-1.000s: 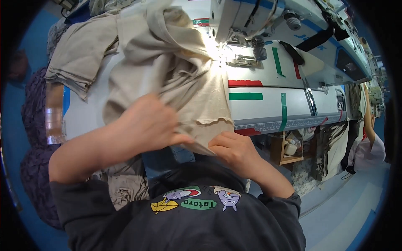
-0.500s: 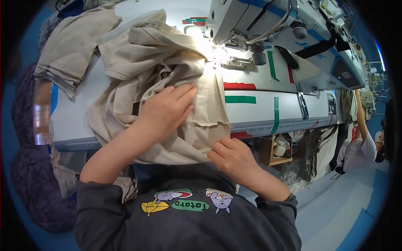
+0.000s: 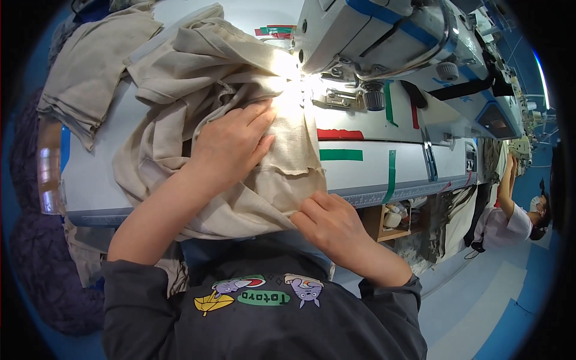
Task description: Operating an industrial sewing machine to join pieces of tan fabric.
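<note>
A large piece of beige cloth (image 3: 174, 78) lies in loose folds on the sewing machine's table, and its near part hangs over the front edge. Its right-hand strip runs up under the brightly lit needle area of the sewing machine (image 3: 336, 90). My left hand (image 3: 231, 144) rests on the cloth with fingers stretched out, just short of the needle area. At the front edge, my right hand (image 3: 327, 222) is closed, pinching the cloth's right border near a raw-edged cross seam. The stitching point itself is washed out by glare.
A stack of beige cloth pieces (image 3: 90, 66) lies at the far left. Green tape (image 3: 341, 155) and red tape (image 3: 340, 134) mark the table. Below it on the right is a wooden box (image 3: 390, 225). Another person (image 3: 510, 219) sits farther right.
The beige cloth and both my hands have shifted a little farther from me, bringing the left fingertips closer to the needle area. The view has tilted slightly.
</note>
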The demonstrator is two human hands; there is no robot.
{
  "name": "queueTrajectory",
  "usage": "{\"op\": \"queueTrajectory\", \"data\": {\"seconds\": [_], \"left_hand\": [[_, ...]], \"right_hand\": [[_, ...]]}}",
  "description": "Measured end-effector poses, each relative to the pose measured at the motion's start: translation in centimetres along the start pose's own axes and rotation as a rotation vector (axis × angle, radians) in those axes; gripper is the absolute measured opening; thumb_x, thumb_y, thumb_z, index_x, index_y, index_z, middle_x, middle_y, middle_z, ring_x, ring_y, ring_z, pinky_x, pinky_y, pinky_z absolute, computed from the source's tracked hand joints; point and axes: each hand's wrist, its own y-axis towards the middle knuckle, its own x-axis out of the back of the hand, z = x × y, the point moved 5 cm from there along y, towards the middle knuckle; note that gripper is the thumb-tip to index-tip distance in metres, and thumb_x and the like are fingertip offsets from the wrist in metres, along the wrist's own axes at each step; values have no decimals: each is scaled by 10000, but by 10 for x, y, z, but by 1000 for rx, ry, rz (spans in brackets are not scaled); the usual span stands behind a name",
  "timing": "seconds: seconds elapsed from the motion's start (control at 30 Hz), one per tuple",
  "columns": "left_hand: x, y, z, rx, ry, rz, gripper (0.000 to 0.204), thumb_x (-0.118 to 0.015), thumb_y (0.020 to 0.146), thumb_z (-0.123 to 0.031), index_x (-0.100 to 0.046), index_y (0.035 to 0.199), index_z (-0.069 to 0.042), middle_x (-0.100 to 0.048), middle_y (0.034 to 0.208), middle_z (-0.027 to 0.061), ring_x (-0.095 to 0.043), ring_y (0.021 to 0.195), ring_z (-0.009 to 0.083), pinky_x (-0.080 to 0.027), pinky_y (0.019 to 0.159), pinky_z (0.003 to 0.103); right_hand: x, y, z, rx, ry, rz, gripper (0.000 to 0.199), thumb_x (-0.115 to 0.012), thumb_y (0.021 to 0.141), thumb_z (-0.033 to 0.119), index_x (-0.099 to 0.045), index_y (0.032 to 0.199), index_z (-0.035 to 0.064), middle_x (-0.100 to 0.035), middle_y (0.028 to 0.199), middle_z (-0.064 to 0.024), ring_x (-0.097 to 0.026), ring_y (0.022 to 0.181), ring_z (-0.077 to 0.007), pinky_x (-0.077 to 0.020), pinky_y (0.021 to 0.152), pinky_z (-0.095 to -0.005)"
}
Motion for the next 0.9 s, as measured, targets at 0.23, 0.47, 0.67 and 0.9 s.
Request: {"op": "queueTrajectory", "data": {"seconds": [0.23, 0.47, 0.67, 0.9], "left_hand": [[-2, 11, 10, 10, 14, -22, 327, -673, 864, -202, -601, 1156, -75, -624, 1237, 60, -653, 946, 201, -546, 769, 330], [-6, 24, 21, 22, 18, -36, 300, -680, 849, -198, -621, 1114, -69, -640, 1191, 64, -664, 894, 211, -545, 758, 334], [-1, 38, 41, 12, 3, -11, 327, -676, 852, -205, -621, 1140, -62, -659, 1129, 95, -672, 879, 261, -544, 752, 368], [79, 103, 92, 562, 317, -8, 538, -631, 945, -243, -465, 1401, -11, -555, 1383, 179, -538, 1279, 305, -391, 1125, 412]], "right_hand": [[4, 12, -10, -23, 3, -34, 212, -652, 658, 73, -599, 863, 82, -484, 778, -38, -548, 766, -204, -471, 618, -311], [7, 23, -22, -55, 27, -48, 256, -651, 660, 69, -604, 912, 74, -494, 786, -41, -551, 760, -223, -482, 616, -329], [4, 28, -23, -7, 62, -104, 166, -642, 699, 91, -507, 795, 90, -466, 759, -51, -526, 756, -208, -436, 608, -317], [3, 27, -21, -26, 97, -71, 262, -637, 692, 74, -626, 954, 64, -542, 821, -36, -582, 787, -215, -508, 649, -323]]}}
